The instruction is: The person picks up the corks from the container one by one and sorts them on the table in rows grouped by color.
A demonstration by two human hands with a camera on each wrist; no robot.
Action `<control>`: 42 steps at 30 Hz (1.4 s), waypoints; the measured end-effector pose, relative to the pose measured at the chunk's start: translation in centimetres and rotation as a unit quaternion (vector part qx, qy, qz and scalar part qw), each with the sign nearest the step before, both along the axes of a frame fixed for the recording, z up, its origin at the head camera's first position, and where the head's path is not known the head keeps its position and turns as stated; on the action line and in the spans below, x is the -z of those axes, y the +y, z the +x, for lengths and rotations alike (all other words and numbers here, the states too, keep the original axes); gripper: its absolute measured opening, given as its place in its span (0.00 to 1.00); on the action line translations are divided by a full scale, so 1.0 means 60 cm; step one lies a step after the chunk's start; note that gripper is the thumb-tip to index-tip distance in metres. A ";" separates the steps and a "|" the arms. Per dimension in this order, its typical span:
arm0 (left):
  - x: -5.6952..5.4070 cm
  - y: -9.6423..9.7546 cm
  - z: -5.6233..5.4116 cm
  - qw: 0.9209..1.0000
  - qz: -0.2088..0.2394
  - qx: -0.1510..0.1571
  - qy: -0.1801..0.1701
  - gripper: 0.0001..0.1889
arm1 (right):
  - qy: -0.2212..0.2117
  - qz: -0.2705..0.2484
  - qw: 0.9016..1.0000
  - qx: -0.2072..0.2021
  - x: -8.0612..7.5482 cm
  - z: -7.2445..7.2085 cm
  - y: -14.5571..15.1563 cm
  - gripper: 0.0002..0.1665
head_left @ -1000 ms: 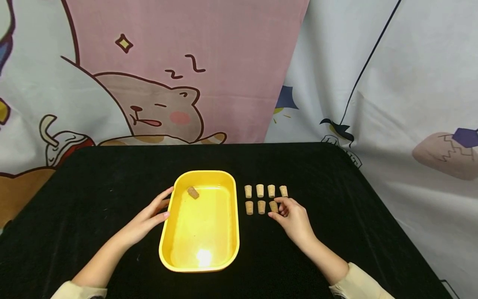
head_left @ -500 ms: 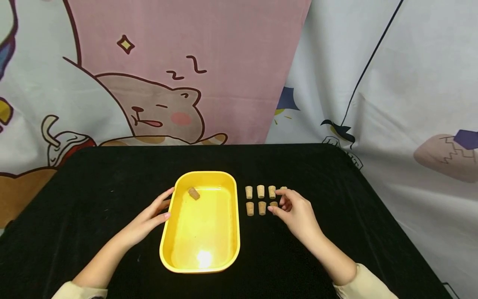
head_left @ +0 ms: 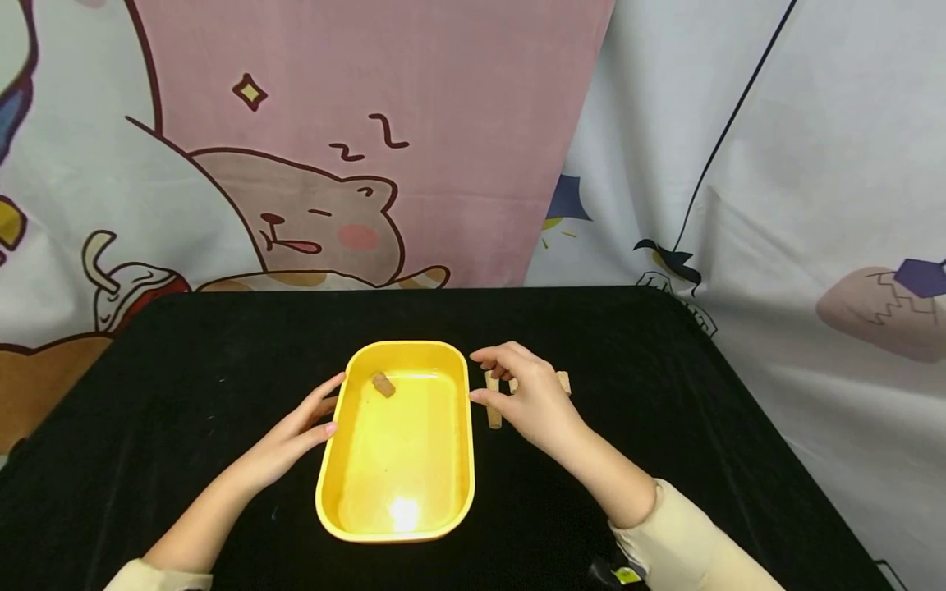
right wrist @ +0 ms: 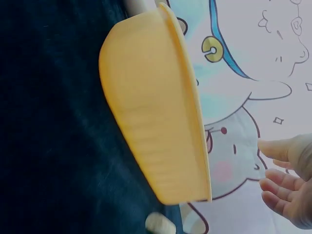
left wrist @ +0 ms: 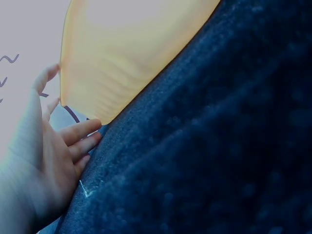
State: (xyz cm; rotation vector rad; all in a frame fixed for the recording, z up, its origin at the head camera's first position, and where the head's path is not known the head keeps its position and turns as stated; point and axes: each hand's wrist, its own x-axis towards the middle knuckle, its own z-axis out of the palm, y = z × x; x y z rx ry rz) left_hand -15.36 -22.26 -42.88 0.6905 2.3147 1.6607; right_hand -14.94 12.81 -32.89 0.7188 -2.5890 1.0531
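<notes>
The yellow tray (head_left: 399, 435) lies on the black-covered table with one tan cork stopper (head_left: 383, 384) inside, near its far left corner. My left hand (head_left: 284, 443) touches the tray's left side with its fingertips, fingers nearly straight. In the left wrist view, fingertips of this left hand (left wrist: 53, 161) meet the rim and lower edge. Beside the tray's right rim hovers my right hand (head_left: 535, 402), thumb and index finger apart, with nothing visible between them. It covers most of the rows of corks; a left cork (head_left: 494, 417) and a far right cork (head_left: 564, 382) still show.
The black cloth (head_left: 259, 353) covers the table up to a printed curtain (head_left: 473, 164) at the back. A cork (right wrist: 161, 223) stands near the tray's end in the right wrist view.
My right hand has moved left from the right end of the cork rows to the tray's right rim, and its fingers have spread. The left hand and tray have stayed put.
</notes>
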 end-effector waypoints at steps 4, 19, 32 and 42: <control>-0.001 0.001 0.000 1.000 -0.001 0.001 -0.004 0.32 | -0.015 0.009 0.999 -0.044 -0.002 -0.013 -0.032 0.24; 0.000 0.004 0.004 1.000 -0.006 -0.005 -0.009 0.32 | -0.102 0.085 0.980 -0.148 0.023 -0.085 -0.108 0.26; -0.004 0.005 0.002 1.000 -0.005 -0.002 -0.002 0.31 | -0.167 0.167 0.955 -0.180 0.048 -0.139 -0.151 0.29; -0.003 0.002 0.001 1.000 -0.002 -0.002 0.000 0.31 | -0.192 0.183 0.949 -0.170 0.062 -0.151 -0.180 0.29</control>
